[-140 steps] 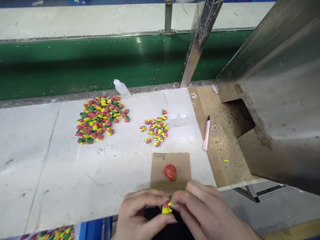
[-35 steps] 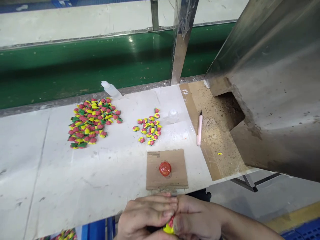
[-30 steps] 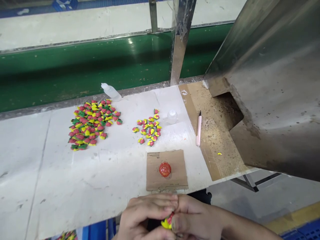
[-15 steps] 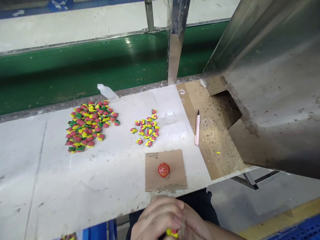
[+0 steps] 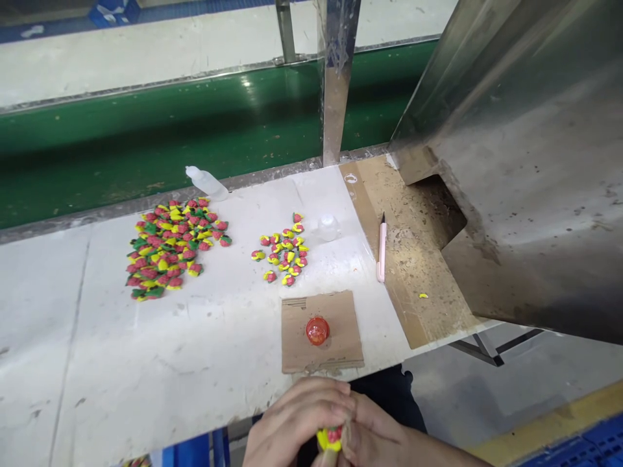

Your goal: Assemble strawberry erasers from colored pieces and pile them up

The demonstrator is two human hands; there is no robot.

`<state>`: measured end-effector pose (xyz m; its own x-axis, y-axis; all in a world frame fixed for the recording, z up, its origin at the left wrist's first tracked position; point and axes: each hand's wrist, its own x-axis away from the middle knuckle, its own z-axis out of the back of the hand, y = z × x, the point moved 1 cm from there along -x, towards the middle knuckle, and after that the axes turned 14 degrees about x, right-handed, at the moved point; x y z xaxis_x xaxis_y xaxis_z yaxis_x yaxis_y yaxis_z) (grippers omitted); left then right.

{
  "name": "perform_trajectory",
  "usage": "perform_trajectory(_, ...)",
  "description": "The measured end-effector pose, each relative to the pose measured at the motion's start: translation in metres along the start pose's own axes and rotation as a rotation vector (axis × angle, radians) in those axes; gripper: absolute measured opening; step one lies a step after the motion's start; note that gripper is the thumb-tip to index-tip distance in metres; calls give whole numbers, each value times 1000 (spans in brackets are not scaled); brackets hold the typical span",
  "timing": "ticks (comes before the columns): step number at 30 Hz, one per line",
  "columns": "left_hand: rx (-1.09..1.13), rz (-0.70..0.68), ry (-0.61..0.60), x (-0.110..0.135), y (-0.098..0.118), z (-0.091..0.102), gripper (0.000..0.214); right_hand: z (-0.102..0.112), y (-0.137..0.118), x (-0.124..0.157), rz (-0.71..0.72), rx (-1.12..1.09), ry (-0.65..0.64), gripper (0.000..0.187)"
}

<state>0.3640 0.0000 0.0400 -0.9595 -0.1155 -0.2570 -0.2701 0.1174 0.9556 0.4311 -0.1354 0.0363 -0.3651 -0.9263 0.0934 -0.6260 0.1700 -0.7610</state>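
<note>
Below the white table's (image 5: 146, 363) front edge, my left hand (image 5: 296, 421) and my right hand (image 5: 384, 438) are pressed together. Both pinch one small yellow and red toy piece (image 5: 329, 438) between their fingertips. Just beyond them a cardboard square (image 5: 321, 331) lies on the table with a small red round cap (image 5: 317, 330) on it. Farther back lies a small group of yellow and red pieces (image 5: 283, 250). To its left spreads a large pile of red, yellow and green pieces (image 5: 172, 245).
A clear squeeze bottle (image 5: 206, 182) lies at the table's back edge, and a small clear cup (image 5: 328, 226) stands by the small group. A pink pen knife (image 5: 381, 257) lies beside a brown board (image 5: 413, 253). A green conveyor (image 5: 170, 139) runs behind; a steel chute (image 5: 525, 162) looms at right.
My hands have kept hold of the piece and sunk lower toward the frame's bottom edge, below the table's front. The view has drifted, so the table items appear slightly further left.
</note>
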Motion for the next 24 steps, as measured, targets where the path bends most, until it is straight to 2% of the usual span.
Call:
perform_trajectory(5,0,-104,98,-2,-2,0,24,-2,8,3,-136,39,76,67)
perform_trajectory(8,7,-37,73,-3,-1,-2,25,-1,11,3,-164,50,79,69)
perform_trajectory(13,71,5,125,-1,1,0,23,-4,16,4,-158,42,124,68)
perform_trajectory(17,110,98,22,-8,1,7,29,-3,21,8,-153,-6,162,68)
perform_trajectory(21,185,154,-105,-21,4,17,35,3,13,11,-138,-5,68,65)
perform_trajectory(24,222,121,-110,-24,2,20,40,4,5,10,-122,9,13,63)
